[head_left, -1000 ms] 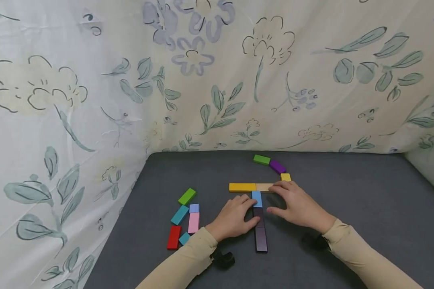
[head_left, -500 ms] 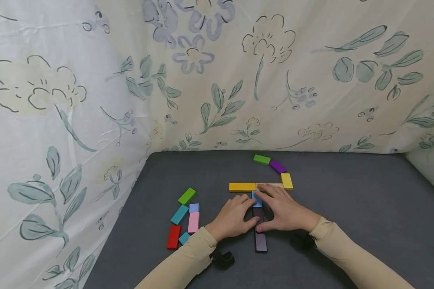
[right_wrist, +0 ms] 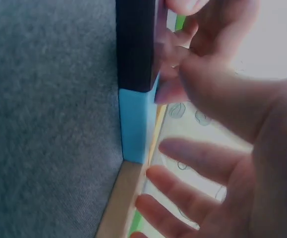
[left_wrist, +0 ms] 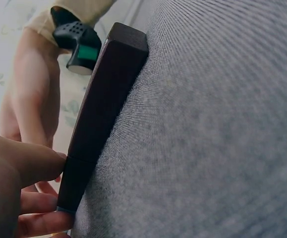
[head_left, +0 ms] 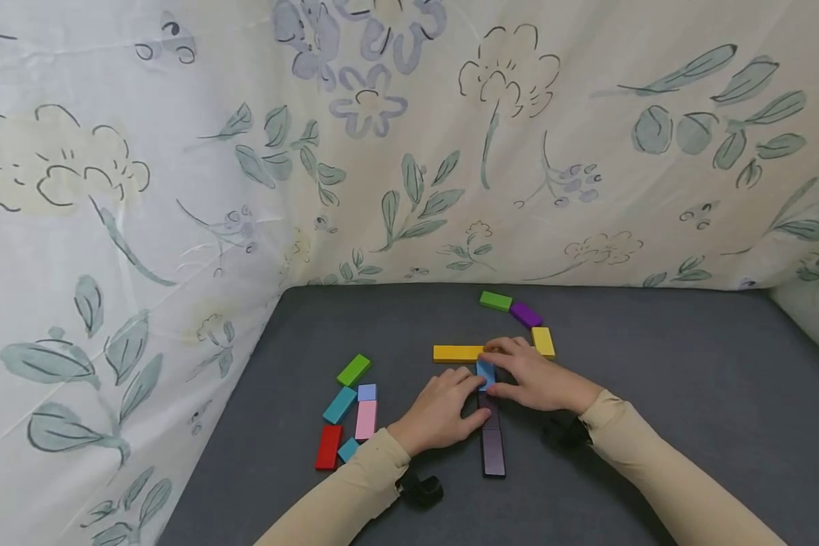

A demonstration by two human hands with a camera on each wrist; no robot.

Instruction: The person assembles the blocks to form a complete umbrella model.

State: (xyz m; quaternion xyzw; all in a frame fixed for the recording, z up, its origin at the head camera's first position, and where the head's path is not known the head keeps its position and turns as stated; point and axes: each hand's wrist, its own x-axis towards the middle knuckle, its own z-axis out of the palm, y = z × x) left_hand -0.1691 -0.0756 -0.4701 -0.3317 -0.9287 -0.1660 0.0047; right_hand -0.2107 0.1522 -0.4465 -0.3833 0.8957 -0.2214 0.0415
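A column of wooden blocks stands between the hands: a light blue block (head_left: 486, 374), a dark purple block (head_left: 494, 418) and another purple block (head_left: 494, 453), end to end. My left hand (head_left: 437, 411) rests along the column's left side, thumb and fingertips touching the blocks. In the left wrist view the thumb (left_wrist: 46, 161) lies near the joint of two dark blocks. My right hand (head_left: 544, 379) hovers over the column's top from the right, its fingers spread. The right wrist view shows its fingers beside the blue block (right_wrist: 133, 124) and the tan block (right_wrist: 119, 201), which the head view mostly hides.
A yellow block (head_left: 457, 354) lies crosswise at the column's top left. Yellow (head_left: 543, 343), purple (head_left: 526, 314) and green (head_left: 496, 301) blocks form a curve behind. Left of the hands lie green (head_left: 353, 370), teal (head_left: 340, 405), red (head_left: 328, 447) and pink (head_left: 365, 419) blocks.
My right hand has moved left from beside the tan block to over the column, then slightly up, uncovering the small yellow block. My left hand has stayed in place.
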